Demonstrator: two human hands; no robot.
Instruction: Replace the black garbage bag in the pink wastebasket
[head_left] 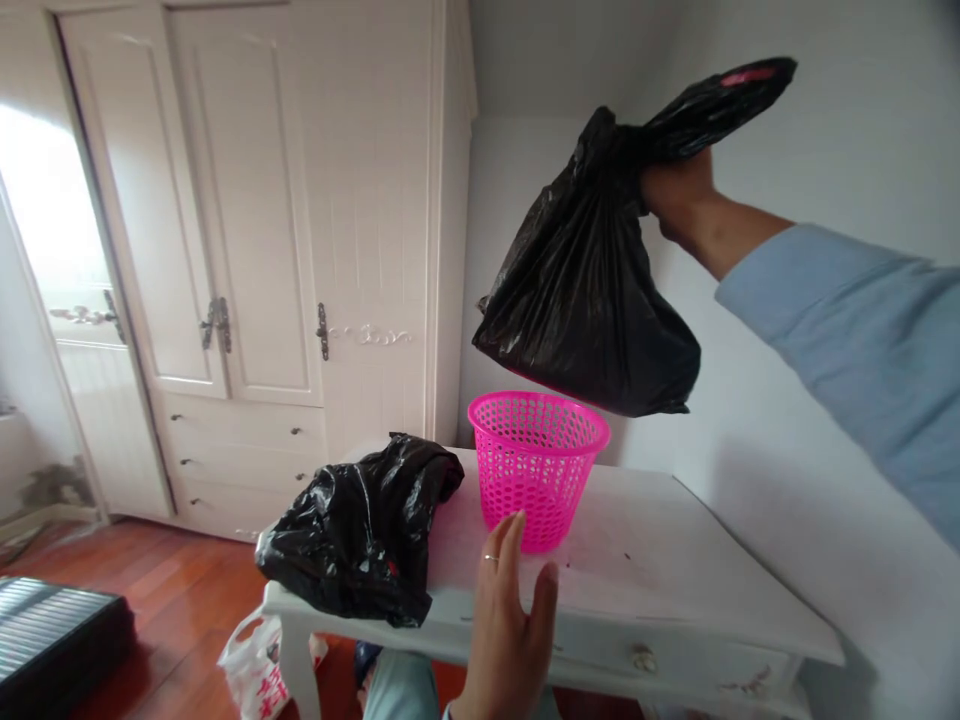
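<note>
Raised at the upper right, my right hand (679, 195) is closed round the gathered neck of a black plastic garbage bag (592, 300). The bag hangs full-looking above a pink perforated plastic basket (532, 480), which stands upright on a white desk (645, 530). Whatever the bag contains is hidden. My left hand (510, 630), with a ring on one finger, is in front of the basket, its fingers and thumb apart and nothing in it. Left of the basket, a second black plastic bag (360, 530) lies crumpled over the desk's left end.
A large white wardrobe (375, 200) stands behind on the left. On the wooden floor are a white plastic bag with red print (259, 665) beside the desk leg and a dark ribbed case (56, 640) at far left. A pale wall borders the desk's right side.
</note>
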